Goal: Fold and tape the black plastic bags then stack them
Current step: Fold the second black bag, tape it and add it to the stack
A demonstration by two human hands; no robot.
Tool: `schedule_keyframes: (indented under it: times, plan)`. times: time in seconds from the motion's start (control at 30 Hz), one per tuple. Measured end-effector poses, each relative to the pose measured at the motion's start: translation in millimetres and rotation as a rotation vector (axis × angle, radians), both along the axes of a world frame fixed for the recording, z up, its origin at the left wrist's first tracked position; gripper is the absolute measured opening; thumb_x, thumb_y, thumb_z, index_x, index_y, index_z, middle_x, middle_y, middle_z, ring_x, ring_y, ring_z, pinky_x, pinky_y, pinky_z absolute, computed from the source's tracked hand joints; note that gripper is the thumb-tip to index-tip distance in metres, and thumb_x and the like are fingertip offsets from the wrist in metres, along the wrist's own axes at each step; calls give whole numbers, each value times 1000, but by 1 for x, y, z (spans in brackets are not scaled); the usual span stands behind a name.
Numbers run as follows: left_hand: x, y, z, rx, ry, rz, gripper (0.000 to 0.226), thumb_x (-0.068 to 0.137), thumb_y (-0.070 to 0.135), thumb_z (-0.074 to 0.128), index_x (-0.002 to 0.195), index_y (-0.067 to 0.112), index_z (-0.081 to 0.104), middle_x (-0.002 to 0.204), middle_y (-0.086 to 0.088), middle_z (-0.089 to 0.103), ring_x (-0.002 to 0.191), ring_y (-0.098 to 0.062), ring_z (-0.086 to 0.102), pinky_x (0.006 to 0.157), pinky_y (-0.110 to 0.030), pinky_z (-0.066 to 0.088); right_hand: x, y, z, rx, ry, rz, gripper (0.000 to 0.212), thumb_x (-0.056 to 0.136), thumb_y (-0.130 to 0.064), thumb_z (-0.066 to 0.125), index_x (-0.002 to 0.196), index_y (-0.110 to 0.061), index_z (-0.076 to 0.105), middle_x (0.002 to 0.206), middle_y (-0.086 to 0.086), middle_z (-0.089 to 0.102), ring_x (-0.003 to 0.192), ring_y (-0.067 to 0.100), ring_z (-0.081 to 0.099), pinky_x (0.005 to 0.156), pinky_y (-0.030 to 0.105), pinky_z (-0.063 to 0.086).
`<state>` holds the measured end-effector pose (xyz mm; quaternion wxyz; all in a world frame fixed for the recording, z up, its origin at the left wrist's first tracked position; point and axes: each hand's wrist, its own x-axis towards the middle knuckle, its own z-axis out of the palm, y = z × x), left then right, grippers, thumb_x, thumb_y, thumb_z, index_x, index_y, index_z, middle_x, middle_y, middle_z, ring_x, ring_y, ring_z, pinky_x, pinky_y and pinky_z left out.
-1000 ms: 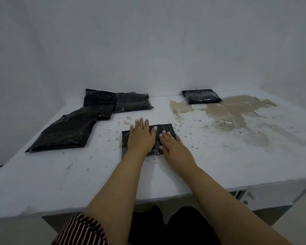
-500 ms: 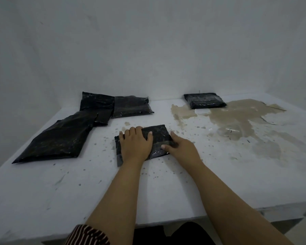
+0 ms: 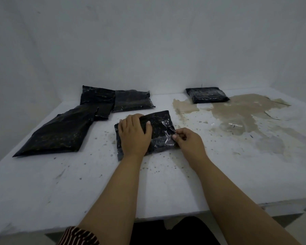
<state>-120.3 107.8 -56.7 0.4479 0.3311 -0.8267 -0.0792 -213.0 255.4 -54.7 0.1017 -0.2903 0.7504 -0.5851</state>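
A white counter [image 3: 42, 188], speckled and bearing a broad tan stain [image 3: 240, 110] at right, fills the frame. At left lie three glossy, crinkled black bags [image 3: 57, 133], overlapping; a folded bag [image 3: 208, 95] sits at upper right. At centre, the folded black bag [image 3: 162, 124] lies flat: the left hand [image 3: 133, 134] presses it, fingers curled over its far edge, while the right hand [image 3: 190, 140] pinches a clear tape strip [image 3: 162, 139] at its right edge.
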Motion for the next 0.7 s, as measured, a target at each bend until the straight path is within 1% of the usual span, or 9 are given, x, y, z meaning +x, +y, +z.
schedule_keyframes:
  times: [0.07, 0.13, 0.23, 0.3, 0.37, 0.47, 0.57, 0.63, 0.7]
  plan:
    - [-3, -2, 9, -2, -44, 35, 42, 92, 54, 44, 110, 20, 62, 105, -1, 58, 104, -24, 51, 101, -40, 34, 1, 0, 0, -62, -41, 13, 9, 91, -11, 63, 92, -19, 65, 83, -2, 66, 81, 15, 62, 84, 37, 53]
    - [-8, -7, 20, 16, -148, 63, 54, 90, 67, 43, 106, 23, 68, 104, -1, 58, 105, -23, 50, 101, -39, 30, 0, 0, 0, -104, -68, 23, 15, 91, -9, 61, 87, -24, 65, 83, -1, 68, 81, 17, 64, 83, 36, 53]
    - [-13, -14, 30, 53, -237, 32, 59, 88, 73, 37, 95, 23, 68, 99, 4, 58, 102, -17, 53, 111, -44, 23, -1, 0, 0, -144, -101, 19, 24, 93, -8, 57, 82, -28, 65, 85, 0, 70, 85, 21, 65, 83, 36, 53]
    - [-15, -16, 30, 93, -244, 2, 55, 89, 73, 32, 85, 26, 60, 81, 9, 59, 88, -14, 58, 118, -47, 9, -3, 1, 0, -145, -113, 3, 27, 94, -8, 55, 81, -29, 66, 85, -1, 70, 87, 19, 65, 87, 37, 53]
    - [-16, -16, 30, 109, -256, -5, 53, 89, 74, 29, 80, 27, 52, 60, 10, 53, 74, -14, 60, 120, -45, 4, -3, 3, 1, -174, -173, 0, 29, 95, -6, 53, 81, -27, 67, 84, -1, 70, 86, 17, 64, 89, 36, 53]
    - [-18, -15, 34, 121, -218, -32, 52, 90, 71, 33, 80, 23, 51, 55, 8, 49, 65, -15, 56, 113, -42, 19, -1, 4, 2, -200, -199, -17, 28, 96, -5, 50, 88, -24, 69, 88, -2, 69, 87, 14, 63, 81, 24, 53]
    - [-18, -16, 38, 111, -182, -41, 52, 91, 69, 35, 81, 20, 51, 55, 9, 48, 58, -13, 45, 98, -39, 28, -1, 6, 2, -134, 51, -193, 23, 96, -12, 51, 102, -24, 70, 104, -5, 62, 93, 11, 62, 83, 17, 48]
    - [-17, -16, 39, 100, -177, -35, 54, 90, 70, 33, 84, 20, 53, 57, 9, 49, 60, -15, 50, 95, -39, 29, 4, 9, 4, -149, 175, -273, 19, 93, -11, 55, 98, -22, 71, 101, -6, 61, 88, 3, 59, 77, 5, 43]
    - [-17, -14, 39, 94, -169, -33, 55, 89, 71, 33, 86, 20, 55, 58, 9, 51, 64, -17, 54, 95, -39, 29, 9, 9, 6, -161, 201, -238, 18, 90, -10, 59, 90, -24, 70, 92, -8, 65, 83, 0, 58, 70, 1, 40]
